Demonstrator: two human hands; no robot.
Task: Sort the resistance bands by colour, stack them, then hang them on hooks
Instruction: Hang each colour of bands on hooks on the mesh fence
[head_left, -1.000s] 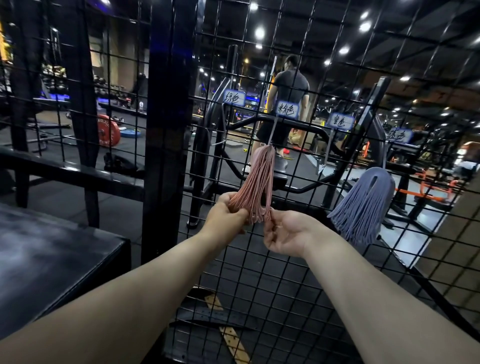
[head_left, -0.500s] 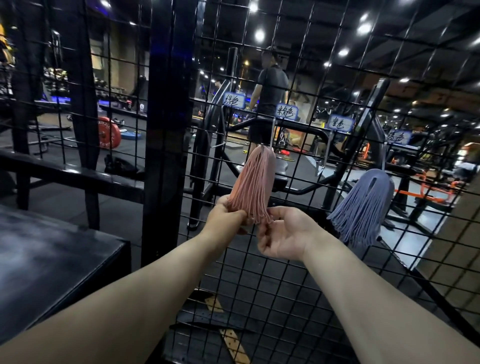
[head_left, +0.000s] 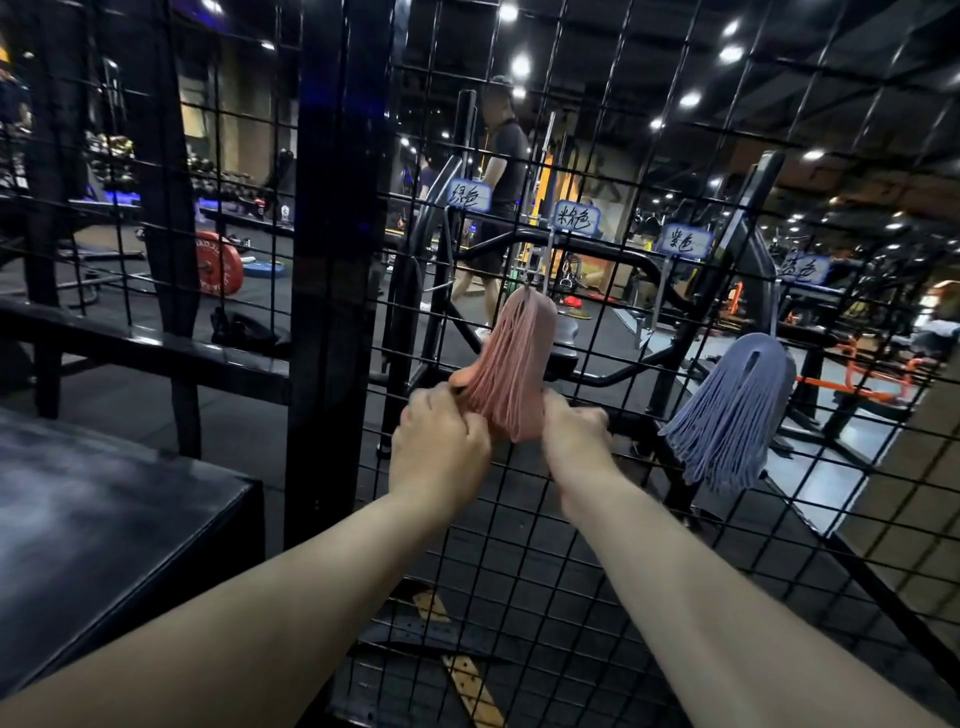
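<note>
Because the pink bands (head_left: 511, 369) hanging from the hook (head_left: 529, 283) on the wire grid (head_left: 613, 156) look thin, soft and light, I expect them to flop and slip apart. My left hand (head_left: 439, 441) and right hand (head_left: 576, 436) pinch the bundle's lower edges, where gathering them seems easiest.

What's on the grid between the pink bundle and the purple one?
Head view: nothing hangs there, just bare wire grid between pink bundle and purple bundle; the right hand grips the pink one's lower edge.
</note>
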